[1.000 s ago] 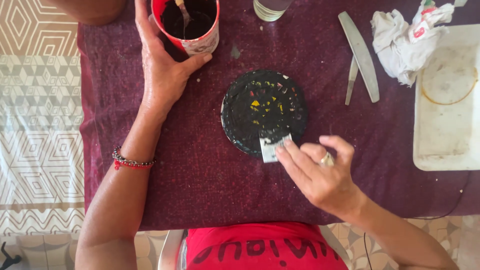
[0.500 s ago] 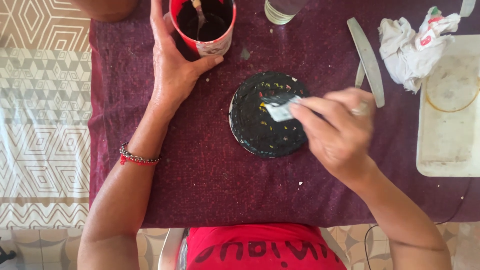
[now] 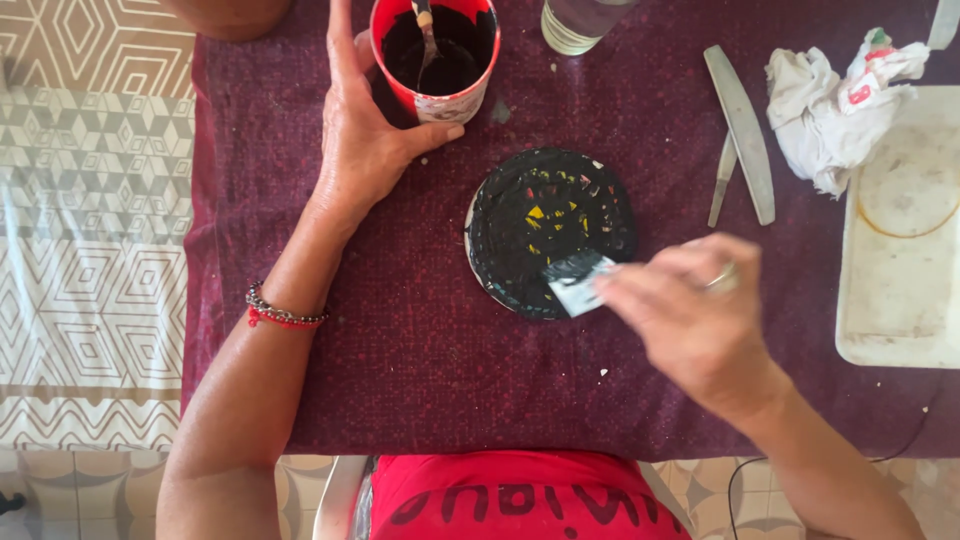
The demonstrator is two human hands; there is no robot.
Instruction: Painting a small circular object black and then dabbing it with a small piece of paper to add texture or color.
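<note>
Desk (image 3: 420,380) draped in a dark maroon cloth (image 3: 640,100). Beyond the left hand's side, a beige covering (image 3: 90,250) with white geometric patterning. Beneath the forearms, pale patterned floor tiles (image 3: 700,480). Even, soft daylight throughout.

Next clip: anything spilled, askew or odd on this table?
Little stands out. A dark smear stains the maroon cloth beside the red cup, pale specks dot it, and a crumpled rag lies by the white tray.
</note>
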